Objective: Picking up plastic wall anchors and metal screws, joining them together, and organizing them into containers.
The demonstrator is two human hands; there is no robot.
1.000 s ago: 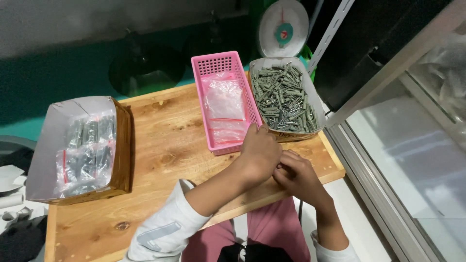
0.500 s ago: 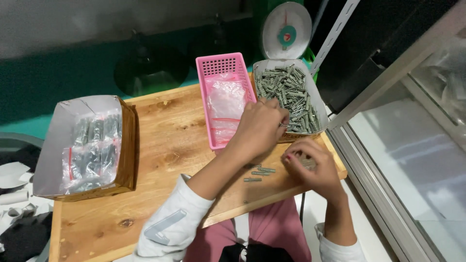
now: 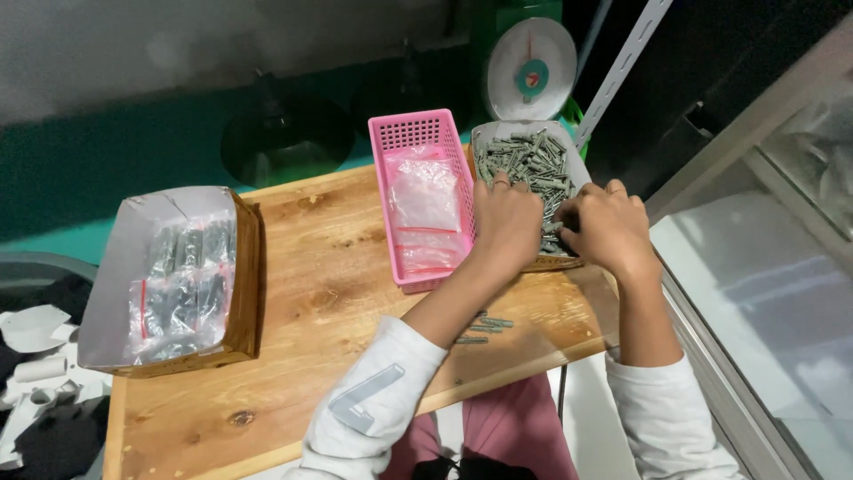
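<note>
Both hands (image 3: 506,222) (image 3: 609,229) in screw tray (image 3: 571,163) — pink basket (image 3: 418,133) beside.

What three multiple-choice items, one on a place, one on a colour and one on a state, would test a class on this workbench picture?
1. Where are both hands?
A. in the tray of grey plugs
B. in the lined wooden box
C. flat on the bare table

2. What colour is the slotted basket?
A. blue
B. pink
C. yellow

3. What does the basket hold?
A. loose plugs
B. nothing
C. clear plastic bags

Key: 1 A, the left hand and right hand rest in the tray of grey plugs. 2 B, the basket is pink. 3 C, clear plastic bags lie in it.
</note>
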